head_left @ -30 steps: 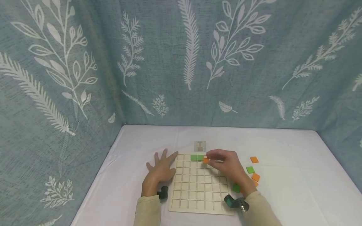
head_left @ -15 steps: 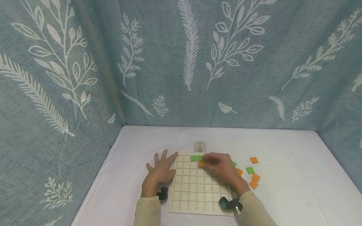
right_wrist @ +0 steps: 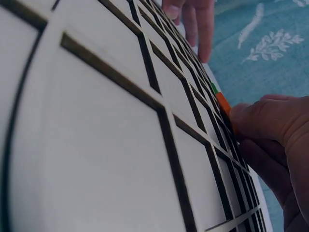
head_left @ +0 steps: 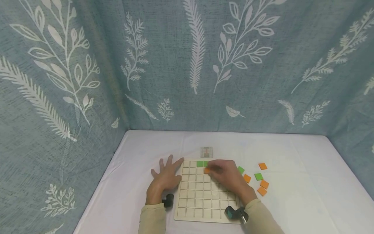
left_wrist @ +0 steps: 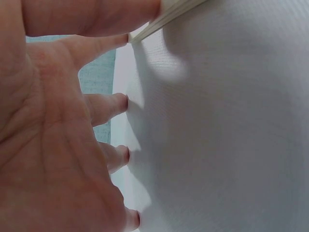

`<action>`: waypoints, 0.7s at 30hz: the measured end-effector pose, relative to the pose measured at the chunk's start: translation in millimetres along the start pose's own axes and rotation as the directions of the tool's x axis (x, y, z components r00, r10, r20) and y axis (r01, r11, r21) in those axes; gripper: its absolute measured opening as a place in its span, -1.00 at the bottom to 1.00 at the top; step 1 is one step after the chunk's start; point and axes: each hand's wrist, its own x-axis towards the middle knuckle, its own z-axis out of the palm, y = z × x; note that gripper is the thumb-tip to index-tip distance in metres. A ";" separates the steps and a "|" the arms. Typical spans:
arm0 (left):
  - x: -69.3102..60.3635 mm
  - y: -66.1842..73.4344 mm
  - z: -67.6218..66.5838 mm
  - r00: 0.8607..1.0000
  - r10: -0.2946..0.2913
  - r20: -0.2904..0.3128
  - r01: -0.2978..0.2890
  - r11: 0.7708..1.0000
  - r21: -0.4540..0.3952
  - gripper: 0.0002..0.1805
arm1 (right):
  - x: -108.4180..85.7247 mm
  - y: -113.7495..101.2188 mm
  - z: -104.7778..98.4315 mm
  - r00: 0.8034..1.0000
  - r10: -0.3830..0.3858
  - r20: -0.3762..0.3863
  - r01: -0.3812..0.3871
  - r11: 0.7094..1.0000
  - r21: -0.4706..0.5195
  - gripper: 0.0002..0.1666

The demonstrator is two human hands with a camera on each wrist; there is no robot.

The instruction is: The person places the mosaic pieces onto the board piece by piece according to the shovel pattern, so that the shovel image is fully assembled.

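Observation:
A pale grid board [head_left: 198, 195] lies on the table, its cells marked off by raised ridges. Two green tiles [head_left: 200, 164] sit side by side in its far row. My right hand [head_left: 226, 174] pinches an orange tile [head_left: 207, 170] just below the second green one; in the right wrist view the thumb is on the orange tile [right_wrist: 223, 103], low at the grid. Whether it is fully seated in its cell I cannot tell. My left hand [head_left: 166, 177] rests with fingers spread, thumb and index fingertip touching the board's left edge, the other fingertips [left_wrist: 120, 102] on the cloth.
Loose orange tiles [head_left: 262, 166] and green tiles [head_left: 258, 176] lie scattered right of the board, partly near my right forearm. A small printed pattern card [head_left: 206, 151] lies beyond the far edge. A leaf-patterned curtain [head_left: 175, 65] borders the white table [head_left: 306, 182].
My right hand has moved left and nearer, carrying the orange tile down to the second row, then barely shifted. Loose tiles behind its wrist have come into sight. My left hand stays put.

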 end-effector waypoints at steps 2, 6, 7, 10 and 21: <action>0.2 -0.7 0.0 1.000 0.000 0.003 0.000 1.000 0.008 -0.17 | 0.1 -1.3 0.0 1.000 -0.019 0.008 0.019 1.000 -0.024 -0.65; -0.1 -1.1 0.7 1.000 0.002 0.000 -0.002 1.000 -0.001 -0.17 | 0.0 -3.9 -0.5 0.998 -0.051 0.021 0.052 0.997 -0.057 -0.65; 0.6 -2.2 1.9 1.000 0.003 -0.001 -0.003 1.000 -0.009 -0.17 | -0.1 -4.3 -0.6 0.998 -0.056 0.023 0.057 0.996 -0.062 -0.66; 1.8 -4.5 4.5 1.000 0.005 -0.008 -0.005 1.000 -0.027 -0.16 | 0.0 -4.2 -0.5 0.997 -0.070 0.025 0.071 0.994 -0.078 -0.66; -1.2 0.0 0.0 1.000 0.009 0.003 -0.009 1.000 0.006 -0.17 | 0.6 -1.8 1.2 0.998 -0.070 0.005 0.071 0.996 -0.061 -0.63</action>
